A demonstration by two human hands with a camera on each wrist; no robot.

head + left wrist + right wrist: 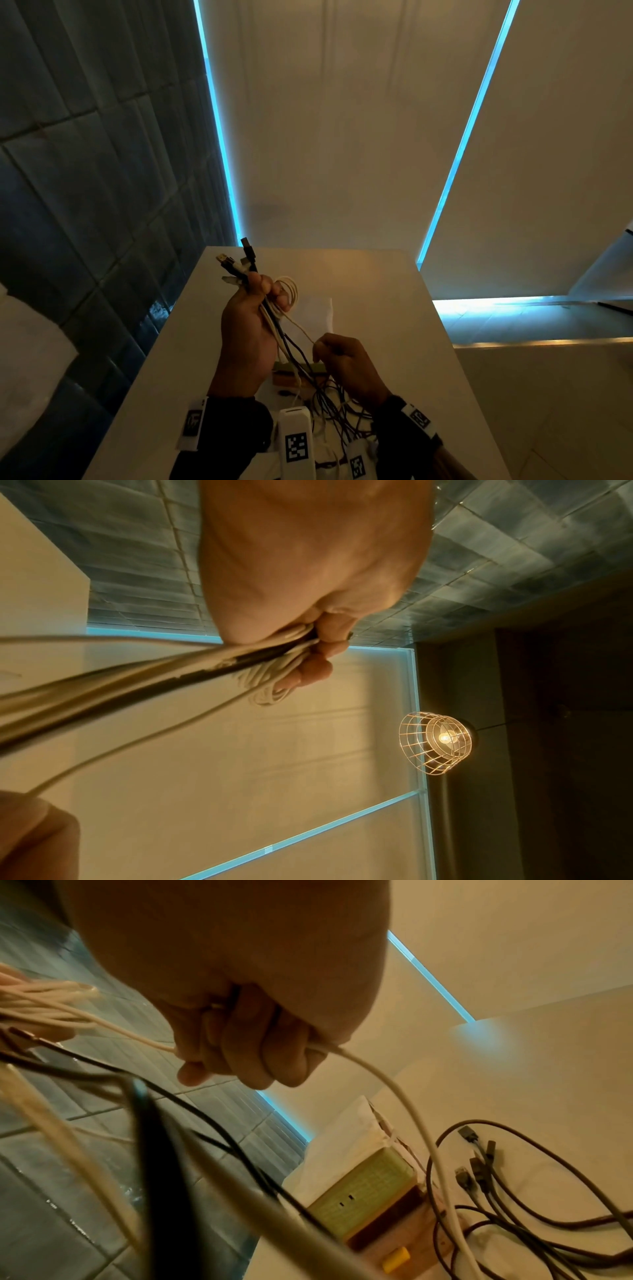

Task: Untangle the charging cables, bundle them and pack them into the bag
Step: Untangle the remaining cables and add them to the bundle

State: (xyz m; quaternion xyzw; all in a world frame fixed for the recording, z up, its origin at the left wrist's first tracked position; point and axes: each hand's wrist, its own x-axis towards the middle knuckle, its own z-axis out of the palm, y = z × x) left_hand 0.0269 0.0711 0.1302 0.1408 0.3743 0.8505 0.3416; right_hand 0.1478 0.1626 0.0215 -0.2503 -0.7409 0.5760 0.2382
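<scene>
smooth white cable [404, 1096] (plastic-coated), glossy tiles [85, 171]

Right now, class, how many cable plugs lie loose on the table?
4 plugs show in the right wrist view, clustered on the table: top, right of it, middle, leftmost. Others may be hidden under cables or hands.
</scene>
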